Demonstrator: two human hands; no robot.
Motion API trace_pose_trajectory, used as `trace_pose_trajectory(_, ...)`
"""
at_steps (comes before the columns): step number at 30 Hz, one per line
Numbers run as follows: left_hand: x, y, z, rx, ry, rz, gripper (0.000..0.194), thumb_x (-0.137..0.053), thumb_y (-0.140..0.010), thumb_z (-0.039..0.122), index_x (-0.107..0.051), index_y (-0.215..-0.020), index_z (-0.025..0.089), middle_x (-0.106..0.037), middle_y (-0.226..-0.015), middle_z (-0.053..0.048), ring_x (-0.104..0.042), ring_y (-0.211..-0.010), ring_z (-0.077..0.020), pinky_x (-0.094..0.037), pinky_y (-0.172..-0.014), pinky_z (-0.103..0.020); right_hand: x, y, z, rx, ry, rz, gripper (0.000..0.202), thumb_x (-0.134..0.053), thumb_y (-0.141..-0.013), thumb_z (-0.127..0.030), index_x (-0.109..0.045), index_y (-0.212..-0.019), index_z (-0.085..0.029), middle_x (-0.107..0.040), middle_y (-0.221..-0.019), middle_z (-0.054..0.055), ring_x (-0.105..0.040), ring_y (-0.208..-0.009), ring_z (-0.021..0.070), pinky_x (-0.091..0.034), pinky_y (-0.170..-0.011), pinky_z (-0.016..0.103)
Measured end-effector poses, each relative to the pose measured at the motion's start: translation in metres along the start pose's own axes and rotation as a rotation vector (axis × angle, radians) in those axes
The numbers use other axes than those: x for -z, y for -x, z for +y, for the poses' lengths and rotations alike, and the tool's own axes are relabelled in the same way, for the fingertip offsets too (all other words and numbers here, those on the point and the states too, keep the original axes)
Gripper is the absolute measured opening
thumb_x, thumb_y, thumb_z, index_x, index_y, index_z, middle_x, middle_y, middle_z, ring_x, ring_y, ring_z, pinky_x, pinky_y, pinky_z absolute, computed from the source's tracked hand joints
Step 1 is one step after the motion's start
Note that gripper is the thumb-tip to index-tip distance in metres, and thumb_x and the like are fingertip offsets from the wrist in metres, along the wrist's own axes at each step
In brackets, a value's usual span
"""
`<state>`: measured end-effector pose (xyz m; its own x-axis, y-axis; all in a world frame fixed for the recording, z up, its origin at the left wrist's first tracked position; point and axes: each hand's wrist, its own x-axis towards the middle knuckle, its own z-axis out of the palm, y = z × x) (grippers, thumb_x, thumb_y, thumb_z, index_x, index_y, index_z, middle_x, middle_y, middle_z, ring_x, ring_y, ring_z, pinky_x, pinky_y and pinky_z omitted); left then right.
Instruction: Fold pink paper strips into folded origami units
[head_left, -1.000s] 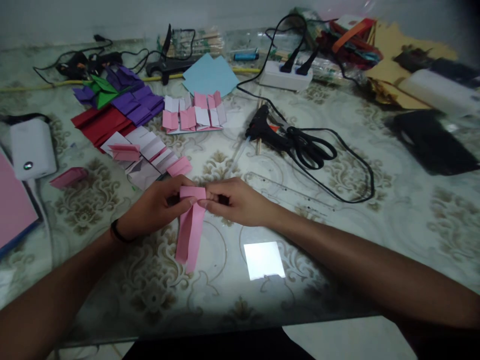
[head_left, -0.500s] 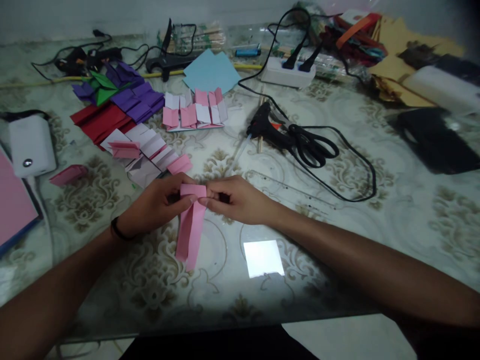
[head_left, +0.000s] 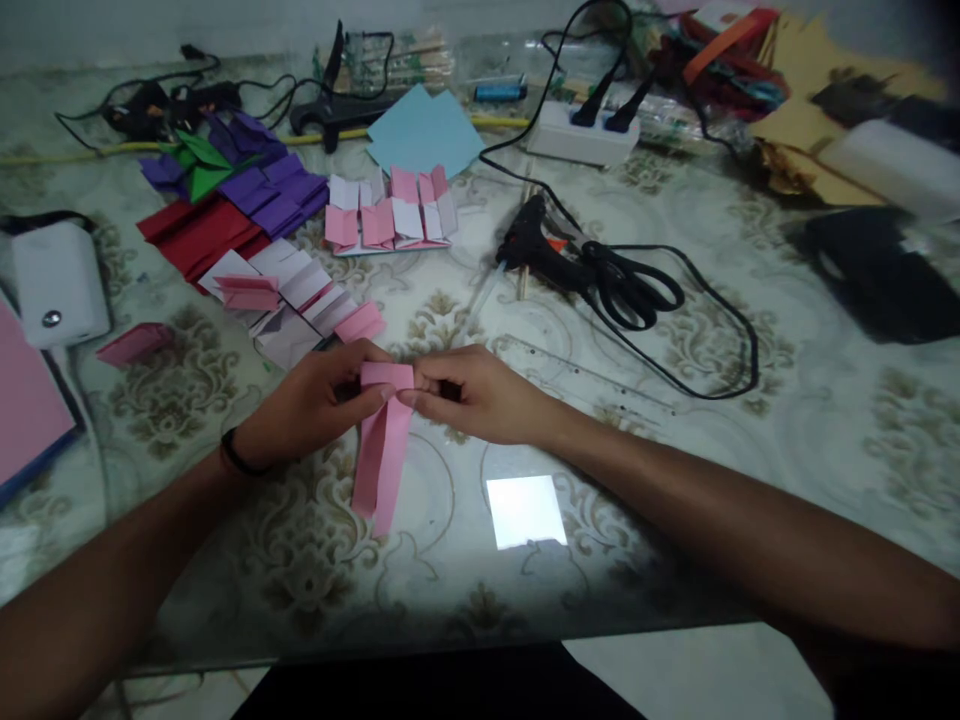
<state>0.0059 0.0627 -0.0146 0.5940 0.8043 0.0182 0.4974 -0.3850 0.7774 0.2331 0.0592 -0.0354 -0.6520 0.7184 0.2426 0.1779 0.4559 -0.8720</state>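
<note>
A folded pink paper strip [head_left: 384, 450] hangs between my two hands, its top edge folded across and two tails spreading downward. My left hand [head_left: 337, 395] pinches its upper left side, thumb on the front. Closed on the upper right side is my right hand [head_left: 469, 395], thumb near the other thumb. Just beyond my left hand lie white and pink folded papers [head_left: 300, 295]. Farther back sits a row of pink and white folded pieces [head_left: 391, 215]. A small folded pink piece [head_left: 135, 343] rests on the left.
A black glue gun [head_left: 536, 245] with a looped cable and a transparent ruler [head_left: 585, 372] lie beyond my right hand. Behind are a white power strip [head_left: 585, 135], blue paper [head_left: 424, 135], purple folded papers [head_left: 277, 195] and red ones [head_left: 201, 240]. A white device [head_left: 60, 285] is left.
The camera view has shifted slightly. Both hands keep the same hold on the pink strip, with no clear change in its shape.
</note>
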Motion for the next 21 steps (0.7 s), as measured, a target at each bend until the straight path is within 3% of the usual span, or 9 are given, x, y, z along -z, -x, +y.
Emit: trace_pose_trajectory(21,0.0007,0.0008,-0.0017,0.017,0.013,-0.011,0.014,-0.061,-0.093,0.030,-0.062,-0.097,0.017,-0.061,-0.077,0.004,-0.055,-0.067,-0.0107,-0.042,-0.060,-0.021,-0.0007,0.0005,0.0021,0.019,0.012,0.018,0.040,-0.061,-0.098,-0.037,-0.045,-0.068,-0.016,-0.037,-0.061,-0.007,-0.035,-0.055,0.0060,-0.028,-0.054,0.018)
